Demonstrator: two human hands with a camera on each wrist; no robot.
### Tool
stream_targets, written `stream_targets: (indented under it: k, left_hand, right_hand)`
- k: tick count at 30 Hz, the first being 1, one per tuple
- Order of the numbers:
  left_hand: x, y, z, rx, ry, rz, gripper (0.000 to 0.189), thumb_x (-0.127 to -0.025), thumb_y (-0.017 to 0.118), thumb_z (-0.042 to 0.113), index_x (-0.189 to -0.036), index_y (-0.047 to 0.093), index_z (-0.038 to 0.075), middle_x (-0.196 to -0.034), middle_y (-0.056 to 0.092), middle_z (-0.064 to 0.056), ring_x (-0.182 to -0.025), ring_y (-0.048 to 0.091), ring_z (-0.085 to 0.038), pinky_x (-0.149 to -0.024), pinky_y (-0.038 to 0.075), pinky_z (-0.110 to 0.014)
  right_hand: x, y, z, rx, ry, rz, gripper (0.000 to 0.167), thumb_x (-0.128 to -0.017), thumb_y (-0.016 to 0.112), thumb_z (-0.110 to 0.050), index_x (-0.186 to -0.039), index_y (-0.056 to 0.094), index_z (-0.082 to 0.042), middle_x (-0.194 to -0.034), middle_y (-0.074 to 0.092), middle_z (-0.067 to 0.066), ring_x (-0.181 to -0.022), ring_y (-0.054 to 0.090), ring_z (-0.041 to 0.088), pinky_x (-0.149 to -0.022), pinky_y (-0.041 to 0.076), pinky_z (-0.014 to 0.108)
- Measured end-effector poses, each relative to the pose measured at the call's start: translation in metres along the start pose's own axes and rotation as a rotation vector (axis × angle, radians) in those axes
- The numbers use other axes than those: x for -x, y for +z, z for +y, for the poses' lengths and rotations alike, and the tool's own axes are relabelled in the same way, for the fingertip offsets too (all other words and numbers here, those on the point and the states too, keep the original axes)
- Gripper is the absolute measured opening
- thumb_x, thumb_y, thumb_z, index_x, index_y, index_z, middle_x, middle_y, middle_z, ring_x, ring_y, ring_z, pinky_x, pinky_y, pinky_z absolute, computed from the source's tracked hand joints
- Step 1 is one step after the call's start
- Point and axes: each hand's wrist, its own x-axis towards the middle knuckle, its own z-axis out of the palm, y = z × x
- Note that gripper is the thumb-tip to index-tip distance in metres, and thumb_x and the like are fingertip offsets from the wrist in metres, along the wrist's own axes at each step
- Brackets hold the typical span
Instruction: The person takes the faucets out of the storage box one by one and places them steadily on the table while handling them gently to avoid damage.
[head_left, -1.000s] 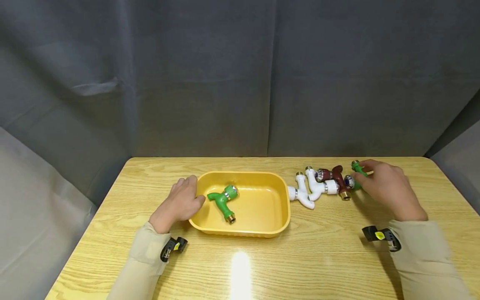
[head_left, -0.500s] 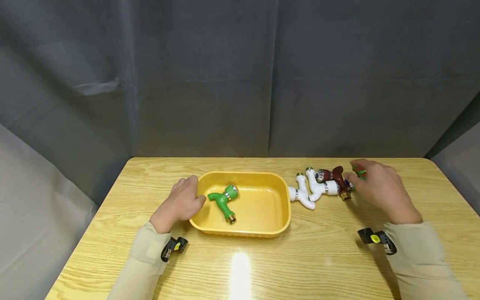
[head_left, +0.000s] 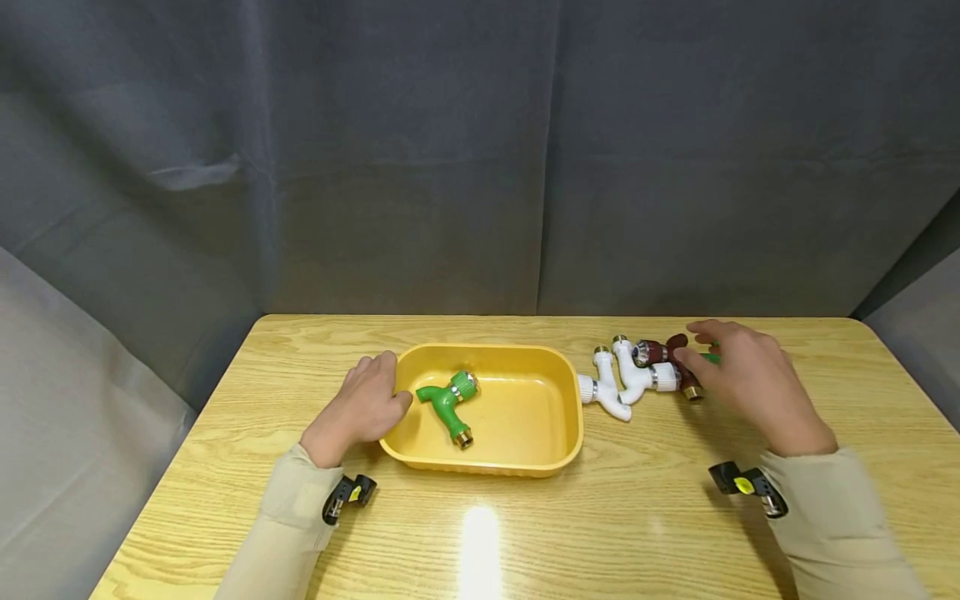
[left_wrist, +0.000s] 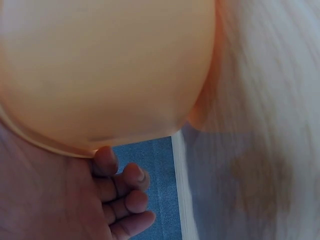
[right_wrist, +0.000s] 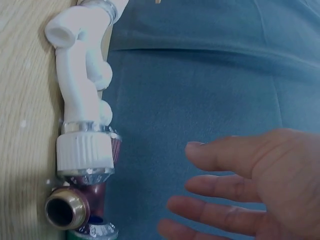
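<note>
My left hand (head_left: 360, 406) grips the left rim of a yellow plastic tub (head_left: 480, 468), its thumb over the edge; in the left wrist view the fingers (left_wrist: 132, 202) curl beside the tub's wall. A green tap (head_left: 447, 410) with a brass thread lies inside, towards the left. My right hand (head_left: 753, 385) hovers with spread fingers over the right end of a row of taps, holding nothing. Beneath it are a maroon tap (head_left: 654, 352) and a second green tap (head_left: 709, 357), mostly hidden by the hand. The right wrist view shows a gap between the fingers and the taps.
Two white taps, one (head_left: 604, 385) touching or close to the tub's right side and another (head_left: 632, 373) beside it, lie between the tub and the maroon tap. The wooden table (head_left: 600, 533) ends at a grey curtain (head_left: 405, 208) behind.
My right hand has let go of or drawn off the green tap at the right end and shifted left, over the maroon tap. The left hand and tub stay put.
</note>
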Motion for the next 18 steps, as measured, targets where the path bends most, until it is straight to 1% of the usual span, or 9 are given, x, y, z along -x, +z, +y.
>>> stream_targets:
  k: [3,5,9,12,14,16,18]
  left_hand:
    - [0.0,0.0,0.0,-0.005,0.002,0.003,0.029,-0.097,0.052,0.027,-0.111,0.049,0.001,-0.093,0.051,-0.009,-0.092,0.043,-0.027,-0.081,0.032,-0.035]
    - [0.0,0.0,0.0,-0.009,0.001,0.004,0.029,-0.097,0.052,0.026,-0.111,0.049,0.001,-0.093,0.051,-0.009,-0.092,0.043,-0.028,-0.081,0.032,-0.036]
    - [0.001,0.0,0.0,-0.012,-0.003,0.0,0.03,-0.097,0.052,0.027,-0.112,0.049,0.001,-0.094,0.051,-0.009,-0.093,0.044,-0.028,-0.081,0.032,-0.036]
    - [0.001,0.0,0.001,-0.01,-0.004,-0.003,0.031,-0.097,0.052,0.027,-0.113,0.05,0.001,-0.095,0.052,-0.009,-0.093,0.044,-0.027,-0.082,0.033,-0.036]
    - [0.001,0.0,0.001,-0.008,-0.003,-0.003,0.031,-0.097,0.053,0.028,-0.113,0.05,0.001,-0.095,0.052,-0.009,-0.094,0.044,-0.027,-0.082,0.033,-0.036]
    - [0.001,0.0,0.0,-0.007,-0.001,-0.003,0.031,-0.097,0.053,0.028,-0.113,0.05,0.001,-0.095,0.051,-0.009,-0.094,0.044,-0.027,-0.082,0.032,-0.036]
    - [0.0,0.0,0.0,-0.005,0.001,-0.003,0.03,-0.097,0.052,0.027,-0.112,0.049,0.001,-0.094,0.051,-0.009,-0.093,0.044,-0.027,-0.081,0.032,-0.036]
  right_hand:
    - [0.001,0.0,-0.004,0.003,-0.007,0.0,0.054,-0.101,0.062,-0.036,-0.139,0.059,0.001,-0.129,0.067,0.029,-0.104,0.066,0.044,-0.079,0.05,0.058]
    - [0.001,0.001,-0.007,0.009,-0.014,0.008,0.053,-0.101,0.064,-0.035,-0.139,0.06,0.001,-0.126,0.069,0.029,-0.097,0.067,0.041,-0.075,0.05,0.054]
    - [0.002,0.001,-0.013,0.018,-0.052,0.032,0.05,-0.099,0.067,-0.031,-0.136,0.062,0.003,-0.118,0.071,0.028,-0.09,0.069,0.038,-0.067,0.051,0.049]
    - [0.003,0.002,-0.018,0.018,-0.081,0.048,0.046,-0.098,0.068,-0.029,-0.133,0.064,0.002,-0.112,0.073,0.025,-0.076,0.066,0.032,-0.058,0.047,0.041]
    - [0.004,0.003,-0.022,0.027,-0.095,0.065,0.042,-0.098,0.069,-0.029,-0.128,0.067,0.0,-0.107,0.073,0.022,-0.07,0.06,0.026,-0.056,0.04,0.034]
    - [0.005,0.005,-0.025,0.038,-0.109,0.077,0.039,-0.097,0.07,-0.028,-0.124,0.069,-0.001,-0.099,0.072,0.017,-0.067,0.053,0.021,-0.057,0.035,0.031]
    - [0.005,0.008,-0.028,0.05,-0.122,0.085,0.039,-0.096,0.071,-0.029,-0.123,0.07,-0.001,-0.094,0.07,0.014,-0.069,0.053,0.021,-0.058,0.035,0.032]
